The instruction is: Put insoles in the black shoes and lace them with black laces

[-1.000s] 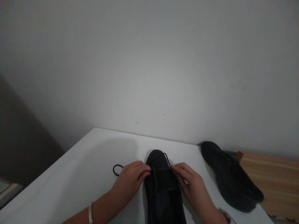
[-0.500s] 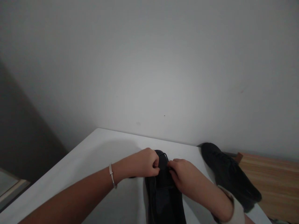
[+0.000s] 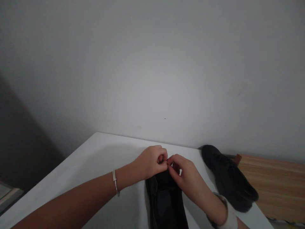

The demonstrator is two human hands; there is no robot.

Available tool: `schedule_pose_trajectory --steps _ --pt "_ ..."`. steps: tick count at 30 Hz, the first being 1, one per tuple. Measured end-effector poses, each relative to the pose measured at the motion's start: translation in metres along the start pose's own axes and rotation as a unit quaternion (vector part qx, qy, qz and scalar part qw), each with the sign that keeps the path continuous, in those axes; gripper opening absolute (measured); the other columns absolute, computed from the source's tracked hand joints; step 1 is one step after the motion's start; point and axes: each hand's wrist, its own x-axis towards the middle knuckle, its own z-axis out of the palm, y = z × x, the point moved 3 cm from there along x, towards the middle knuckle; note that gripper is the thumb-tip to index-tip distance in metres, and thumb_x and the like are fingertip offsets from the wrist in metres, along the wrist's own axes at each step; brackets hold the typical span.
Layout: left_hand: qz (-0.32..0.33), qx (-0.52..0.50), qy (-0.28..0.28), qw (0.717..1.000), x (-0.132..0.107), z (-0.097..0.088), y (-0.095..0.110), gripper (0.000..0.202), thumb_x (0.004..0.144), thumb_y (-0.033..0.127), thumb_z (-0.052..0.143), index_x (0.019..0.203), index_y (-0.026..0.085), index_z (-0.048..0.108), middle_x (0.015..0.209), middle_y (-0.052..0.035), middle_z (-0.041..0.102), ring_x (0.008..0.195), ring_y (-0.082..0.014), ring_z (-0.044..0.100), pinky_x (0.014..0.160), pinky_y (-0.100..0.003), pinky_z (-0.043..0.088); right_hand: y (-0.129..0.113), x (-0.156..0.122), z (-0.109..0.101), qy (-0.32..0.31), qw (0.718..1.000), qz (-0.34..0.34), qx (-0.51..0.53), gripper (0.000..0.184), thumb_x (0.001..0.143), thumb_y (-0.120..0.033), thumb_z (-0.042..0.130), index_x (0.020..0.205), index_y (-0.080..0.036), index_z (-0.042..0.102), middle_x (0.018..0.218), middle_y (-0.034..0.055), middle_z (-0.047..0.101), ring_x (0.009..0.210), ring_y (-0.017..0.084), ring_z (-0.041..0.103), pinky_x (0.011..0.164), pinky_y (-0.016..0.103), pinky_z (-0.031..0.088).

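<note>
A black shoe [image 3: 166, 206] lies on the white table in front of me, its opening toward me and its toe hidden behind my hands. Over its tongue, my left hand [image 3: 153, 162] is closed in a pinch, a thin bracelet on the wrist. My right hand [image 3: 182, 170] pinches too, thumb and forefinger meeting the left fingertips. Between them is what seems to be the dark shoelace, mostly covered by the fingers.
To the right, a second black laced shoe [image 3: 227, 178] rests at the edge of the white table [image 3: 114, 149]. Beyond it is a wood-grain surface [image 3: 274, 187]. A grey wall [image 3: 152, 70] rises behind the table.
My hands have come together, their fingertips now touching above the shoe; before, they were apart with a loop of lace showing between them. The view has shifted slightly.
</note>
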Motion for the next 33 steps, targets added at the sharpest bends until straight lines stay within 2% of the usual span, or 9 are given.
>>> schedule_pose_trajectory --steps 4,7,12,14,17,20,24,28,33 --pt "-0.017 -0.154 0.040 0.987 0.001 -0.005 0.005 0.003 0.077 0.017 0.059 0.076 0.017 0.063 0.062 0.0039 0.058 0.058 -0.0094 0.053 0.056 -0.020 0.038 0.001 0.000 -0.005 0.084 0.978 0.029 0.188 0.014 0.088 -0.031 0.059 0.085 -0.018 0.064 0.074 0.0023 0.065 0.069 0.016 0.060 0.065 0.028 0.047" --pt "-0.051 -0.256 0.022 0.965 0.001 -0.005 0.005 0.007 0.078 0.023 0.062 0.077 0.016 0.062 0.065 0.0005 0.064 0.060 -0.0114 0.059 0.059 -0.021 0.044 -0.003 0.000 -0.007 0.113 0.953 0.039 0.277 0.026 0.085 -0.041 0.064 0.097 -0.018 0.064 0.074 0.0015 0.065 0.067 0.016 0.062 0.064 0.028 0.051" --pt "-0.078 -0.396 -0.001 0.915 0.000 -0.007 0.002 0.021 0.080 0.031 0.065 0.087 0.018 0.050 0.071 -0.0024 0.069 0.069 -0.0160 0.067 0.068 -0.029 0.054 -0.010 0.001 -0.011 0.114 0.957 0.017 0.265 0.022 0.086 -0.038 0.064 0.094 -0.017 0.067 0.080 0.0052 0.069 0.071 0.016 0.066 0.067 0.028 0.053" --pt "-0.080 -0.383 0.013 0.920 0.001 -0.009 -0.005 0.020 0.083 0.033 0.060 0.088 0.019 0.047 0.074 -0.0032 0.069 0.070 -0.0163 0.067 0.070 -0.031 0.054 -0.011 0.000 -0.013 0.122 0.961 0.006 0.248 0.018 0.086 -0.036 0.064 0.089 -0.018 0.066 0.079 0.0050 0.069 0.071 0.016 0.066 0.066 0.028 0.053" --pt "-0.095 -0.192 0.025 0.976 0.000 -0.008 -0.026 0.015 0.085 0.033 0.055 0.085 0.019 0.050 0.077 -0.0032 0.066 0.072 -0.0160 0.063 0.068 -0.028 0.049 -0.013 -0.001 -0.015 0.117 0.966 -0.004 0.232 0.015 0.086 -0.033 0.064 0.087 -0.018 0.065 0.076 0.0038 0.068 0.070 0.015 0.066 0.065 0.026 0.054" --pt "-0.109 -0.038 -0.013 0.993 -0.002 0.000 -0.049 0.013 0.076 0.028 0.062 0.077 0.019 0.053 0.071 -0.0010 0.060 0.067 -0.0160 0.054 0.062 -0.027 0.041 -0.018 -0.004 -0.017 0.107 0.972 -0.019 0.210 0.013 0.087 -0.031 0.063 0.088 -0.018 0.065 0.079 0.0036 0.067 0.071 0.015 0.066 0.065 0.026 0.054" --pt "-0.103 -0.043 -0.059 0.992 -0.004 0.007 -0.061 0.010 0.070 0.021 0.060 0.067 0.019 0.050 0.063 0.0028 0.053 0.059 -0.0134 0.047 0.057 -0.024 0.034 -0.029 -0.009 -0.030 0.127 0.974 -0.062 0.175 0.009 0.089 -0.028 0.062 0.088 -0.020 0.065 0.079 0.0024 0.066 0.071 0.013 0.065 0.063 0.024 0.054" --pt "-0.109 -0.091 -0.060 0.988 0.000 -0.008 -0.053 0.006 0.079 0.025 0.047 0.076 0.021 0.045 0.059 0.0039 0.054 0.055 -0.0129 0.051 0.053 -0.022 0.037 -0.048 -0.016 -0.055 0.184 0.964 -0.120 0.148 0.001 0.089 -0.022 0.063 0.089 -0.022 0.064 0.080 0.0001 0.065 0.069 0.011 0.065 0.063 0.022 0.054" --pt "-0.107 -0.243 -0.070 0.962 0.006 -0.022 -0.033 0.012 0.084 0.032 0.048 0.088 0.021 0.044 0.051 0.0093 0.047 0.042 -0.0093 0.046 0.045 -0.019 0.036 -0.078 -0.028 -0.092 0.341 0.915 -0.161 0.144 0.009 0.085 -0.016 0.067 0.092 -0.022 0.064 0.085 0.0007 0.064 0.063 0.010 0.064 0.056 0.022 0.053"
